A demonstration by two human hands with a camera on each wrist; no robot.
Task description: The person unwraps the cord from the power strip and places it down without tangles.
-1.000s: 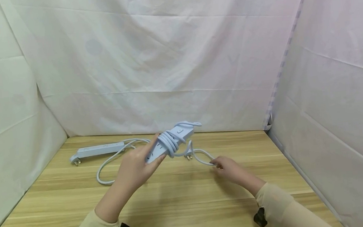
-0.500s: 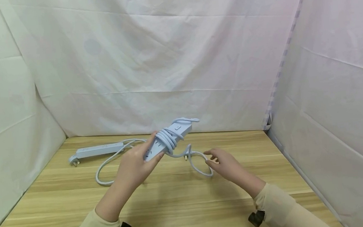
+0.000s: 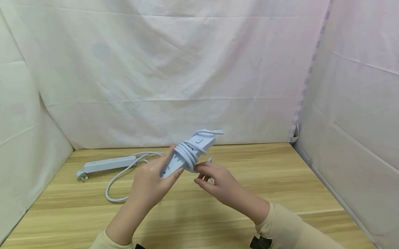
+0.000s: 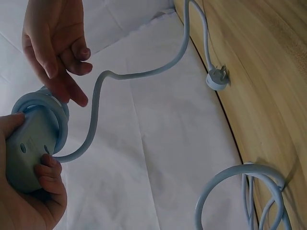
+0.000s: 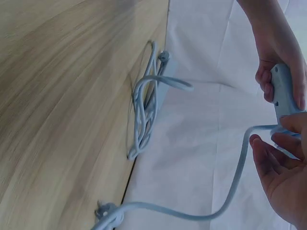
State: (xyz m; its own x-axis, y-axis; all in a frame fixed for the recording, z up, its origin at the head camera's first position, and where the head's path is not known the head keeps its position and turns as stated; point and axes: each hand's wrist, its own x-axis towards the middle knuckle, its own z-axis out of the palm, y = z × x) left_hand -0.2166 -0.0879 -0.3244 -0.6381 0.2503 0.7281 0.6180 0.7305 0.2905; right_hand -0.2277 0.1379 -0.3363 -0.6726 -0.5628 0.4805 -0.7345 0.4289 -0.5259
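My left hand [image 3: 151, 184] grips a pale blue power strip [image 3: 206, 140] near its lower end and holds it tilted above the table. Several turns of the strip's cord [image 3: 186, 154] circle its middle. Beside these coils is my right hand [image 3: 222, 183], its fingers loosely bent and touching or nearly touching the cord. In the left wrist view, the right hand's fingers [image 4: 72, 91] hang near the coils without a visible grip. The free cord [image 5: 235, 177] runs from the strip down to its plug [image 4: 218, 79] on the table.
A second power strip [image 3: 110, 164] lies at the back left of the wooden table [image 3: 195, 235], with its plug [image 3: 82, 175] at the left end. Its looped cord [image 3: 109, 189] spreads behind the left forearm. White cloth [image 3: 194, 61] hangs around the back and sides.
My right hand has let go of the loose cord and moved left, up to the coils on the strip. The left hand holds the power strip in nearly the same place.
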